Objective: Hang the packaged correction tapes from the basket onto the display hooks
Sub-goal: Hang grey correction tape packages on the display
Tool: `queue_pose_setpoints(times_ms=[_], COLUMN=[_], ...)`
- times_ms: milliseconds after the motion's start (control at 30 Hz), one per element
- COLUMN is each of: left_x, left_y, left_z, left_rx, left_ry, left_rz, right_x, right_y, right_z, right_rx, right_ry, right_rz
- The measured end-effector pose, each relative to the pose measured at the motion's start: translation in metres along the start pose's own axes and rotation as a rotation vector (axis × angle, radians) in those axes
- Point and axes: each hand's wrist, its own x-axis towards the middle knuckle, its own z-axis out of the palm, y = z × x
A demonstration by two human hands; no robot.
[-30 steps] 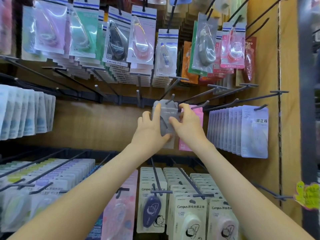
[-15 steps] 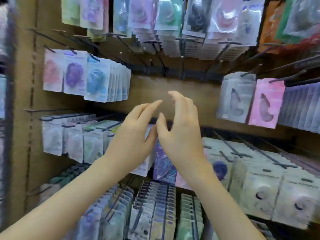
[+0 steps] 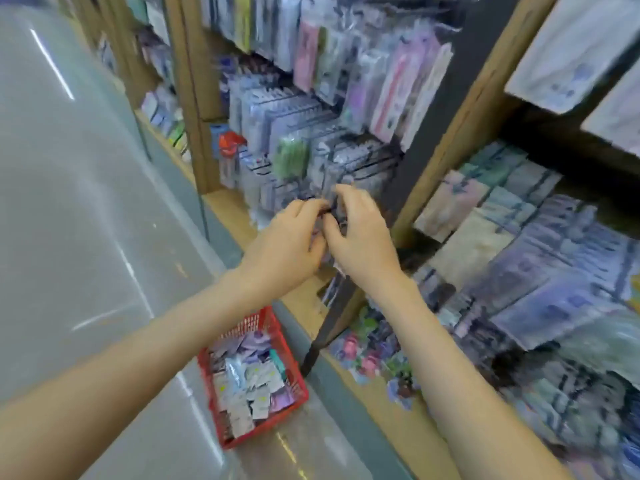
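Note:
A red plastic basket (image 3: pixel 295 369) stands on the floor below my arms, filled with several packaged correction tapes (image 3: pixel 249 379) in white, blue and purple. My left hand (image 3: pixel 287 237) and my right hand (image 3: pixel 360 233) are held close together in the air above it, in front of the display. Their fingers are loosely curled and the fingertips nearly meet. I see no package in either hand, though the picture is blurred by motion. Rows of hung packages (image 3: pixel 519 254) fill the hooks at the right.
A further rack of hanging stationery (image 3: pixel 311 133) stands ahead, between wooden uprights (image 3: pixel 460 109). The shelving's wooden base ledge (image 3: pixel 235 216) runs along the glossy grey floor (image 3: pixel 86 202), which spreads to the left of the basket.
A second ago both hands held a grey package at a hook. They let go and came down empty. My view has swung down and left to the basket on the floor.

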Motion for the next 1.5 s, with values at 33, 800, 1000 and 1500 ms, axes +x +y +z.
queue_pose_setpoints(times_ms=[33, 800, 1000, 1500], left_x=[-0.009, -0.305, -0.296, -0.277], left_y=[-0.034, -0.566, -0.613, -0.620], left_z=[0.011, 0.541, 0.606, 0.614], left_rx=[0.001, 0.198, 0.448, 0.597], left_ry=[-0.031, -0.560, -0.635, -0.385], left_rz=[-0.082, -1.026, -1.054, -0.463], right_x=[0.002, -0.245, -0.238, -0.226], right_y=[0.010, 0.455, 0.486, 0.488], right_z=[0.033, 0.692, 0.747, 0.751], right_rx=[0.006, -0.074, -0.340, -0.309], right_ry=[-0.071, -0.791, -0.847, -0.736], right_rz=[0.023, 0.468, 0.350, 0.182])
